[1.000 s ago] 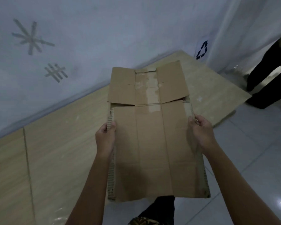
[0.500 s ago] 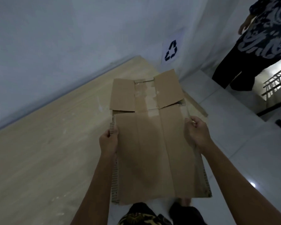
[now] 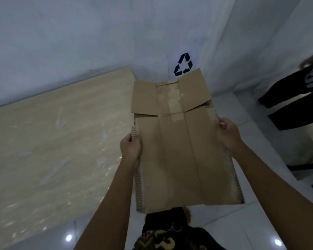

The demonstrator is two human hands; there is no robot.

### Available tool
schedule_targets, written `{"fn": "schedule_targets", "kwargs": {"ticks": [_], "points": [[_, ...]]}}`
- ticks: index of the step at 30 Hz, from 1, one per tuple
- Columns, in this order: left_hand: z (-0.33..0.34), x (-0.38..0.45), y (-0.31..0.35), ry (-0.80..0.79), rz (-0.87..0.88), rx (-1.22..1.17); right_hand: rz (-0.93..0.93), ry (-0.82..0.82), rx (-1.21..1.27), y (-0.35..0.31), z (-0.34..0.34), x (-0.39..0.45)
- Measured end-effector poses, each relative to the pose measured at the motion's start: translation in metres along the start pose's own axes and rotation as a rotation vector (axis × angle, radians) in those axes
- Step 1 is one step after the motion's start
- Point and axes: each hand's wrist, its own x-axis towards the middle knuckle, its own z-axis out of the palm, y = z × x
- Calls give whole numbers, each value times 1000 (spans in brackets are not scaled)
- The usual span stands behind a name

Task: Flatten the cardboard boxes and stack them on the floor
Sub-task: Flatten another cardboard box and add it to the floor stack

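A flattened brown cardboard box (image 3: 177,150) is held out in front of me above the floor, its top flaps spread open toward the wall and a strip of old tape down its middle. My left hand (image 3: 131,147) grips its left corrugated edge. My right hand (image 3: 227,133) grips its right edge, fingers curled round the board.
A large pale wood-grain sheet (image 3: 52,150) lies on the floor to the left. A white wall ahead carries a black recycling sign (image 3: 183,64). White glossy floor tiles (image 3: 260,222) run to the right. Another person in dark trousers (image 3: 293,98) stands at the right edge.
My view has swung right along the wall while both hands keep hold of the flat box. The recycling sign now sits just above the box, and the person at the right has shifted toward the frame's edge.
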Motion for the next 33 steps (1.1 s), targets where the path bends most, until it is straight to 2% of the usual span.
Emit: {"fn": "schedule_targets", "kwargs": {"ticks": [8,13,16,21,26,29,33], "points": [[139,46,1,211,-66,4,-73,-91,-127,18,-30,161],[218,75,-14,214,-39,33,-70,-145,-192,60,-35,243],[256,102,-47,232,-147,38,-53,-150,-237,95,-25,287],[308,155,-138,299,-289,132,-82,-188,-336,180,19,359],[346,228,-259,323,-431,-59,-112,-209,-404,282,97,433],[363,273,-325,328,-460,-99,-30,-209,-379,337,142,473],[389,328,-406,326,-402,-9,-44,-217,-402,405,197,522]]}}
